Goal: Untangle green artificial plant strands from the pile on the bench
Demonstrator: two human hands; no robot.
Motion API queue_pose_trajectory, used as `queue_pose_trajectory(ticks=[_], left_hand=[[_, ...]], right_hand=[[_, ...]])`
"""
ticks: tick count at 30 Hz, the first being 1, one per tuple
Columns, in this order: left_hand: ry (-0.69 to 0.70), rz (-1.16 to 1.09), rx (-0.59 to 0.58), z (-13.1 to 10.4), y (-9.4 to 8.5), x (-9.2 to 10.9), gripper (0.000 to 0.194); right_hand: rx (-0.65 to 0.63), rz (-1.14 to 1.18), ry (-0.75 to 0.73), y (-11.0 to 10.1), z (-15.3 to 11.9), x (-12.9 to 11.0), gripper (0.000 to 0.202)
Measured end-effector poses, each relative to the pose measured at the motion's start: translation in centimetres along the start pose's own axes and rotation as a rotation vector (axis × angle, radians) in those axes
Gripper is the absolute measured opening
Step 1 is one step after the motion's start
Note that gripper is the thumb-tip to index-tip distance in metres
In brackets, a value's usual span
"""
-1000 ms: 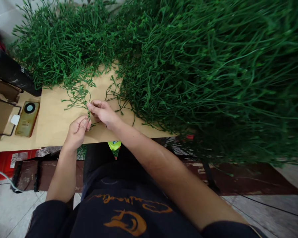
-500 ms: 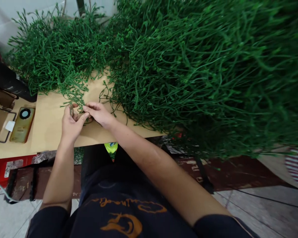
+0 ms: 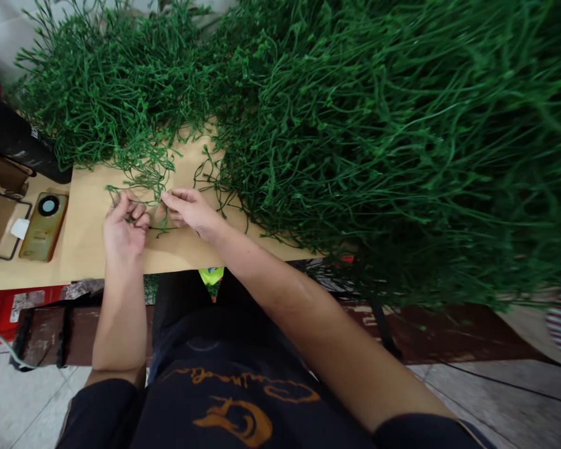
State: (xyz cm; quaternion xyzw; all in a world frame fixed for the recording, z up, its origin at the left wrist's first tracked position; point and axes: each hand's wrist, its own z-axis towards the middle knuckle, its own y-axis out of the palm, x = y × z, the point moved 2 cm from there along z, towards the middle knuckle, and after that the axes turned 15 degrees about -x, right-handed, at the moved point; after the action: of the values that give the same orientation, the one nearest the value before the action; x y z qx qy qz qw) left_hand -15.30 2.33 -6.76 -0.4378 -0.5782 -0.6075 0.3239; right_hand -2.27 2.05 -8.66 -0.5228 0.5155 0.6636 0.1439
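Note:
Thin green plant stems with small budded tips, artificial-looking, lie in a loose cluster (image 3: pixel 144 171) on the tan tabletop (image 3: pixel 88 212). My left hand (image 3: pixel 127 227) is at the cluster's near left side, palm up and fingers curled, with a green stem pinched between thumb and forefinger. A short way to its right, my right hand (image 3: pixel 191 211) pinches a stem at the cluster's lower end between thumb and forefinger. Its other fingers are folded in and partly hidden. Some stem ends hang below the right fingertips, over the table.
A huge heap of green stems (image 3: pixel 378 137) fills the right side and overhangs the table edge. Another pile (image 3: pixel 107 93) lies at the back left. Farther left are a black bottle (image 3: pixel 19 140), a phone (image 3: pixel 43 227) and a cardboard box (image 3: pixel 0 218). Below is a red crate (image 3: pixel 28 305).
My hands, close together at the cluster before, are now apart. The left has moved left and turned palm up; the right has stayed near the stems. The view has shifted slightly.

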Motion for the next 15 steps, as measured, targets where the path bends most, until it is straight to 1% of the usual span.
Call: queue_pose_trajectory(ticks=[2, 4, 5, 9, 10, 12, 14, 15], left_hand=[[-0.008, -0.049, 0.014, -0.1, -0.3, 0.4, 0.029], [0.008, 0.024, 0.017, -0.4, -0.5, 0.6, 0.033], [0.017, 0.099, 0.001, -0.5, -0.5, 0.6, 0.034], [0.078, 0.493, -0.125, -0.6, -0.3, -0.3, 0.037], [0.106, 0.581, -0.132, -0.4, -0.3, -0.6, 0.036], [0.163, 0.729, -0.106, 0.0, -0.5, -1.0, 0.032], [0.194, 0.84, -0.094, 0.3, -0.8, -1.3, 0.029], [0.199, 0.871, -0.109, 0.3, -0.9, -1.4, 0.028]], right_hand=[[0.014, 0.023, 0.007, 0.0, -0.1, -0.2, 0.034], [0.016, 0.021, 0.012, 0.0, -0.2, -0.3, 0.034], [0.013, 0.018, 0.017, 0.0, -0.1, -0.3, 0.034], [0.004, 0.007, 0.006, -0.1, -0.1, 0.0, 0.035], [0.009, 0.006, -0.004, -0.1, -0.1, 0.0, 0.035], [0.026, 0.008, -0.011, -0.1, -0.2, 0.0, 0.035], [0.044, 0.019, 0.006, 0.0, -0.3, -0.2, 0.034], [0.049, 0.026, 0.014, 0.1, -0.4, -0.2, 0.034]])
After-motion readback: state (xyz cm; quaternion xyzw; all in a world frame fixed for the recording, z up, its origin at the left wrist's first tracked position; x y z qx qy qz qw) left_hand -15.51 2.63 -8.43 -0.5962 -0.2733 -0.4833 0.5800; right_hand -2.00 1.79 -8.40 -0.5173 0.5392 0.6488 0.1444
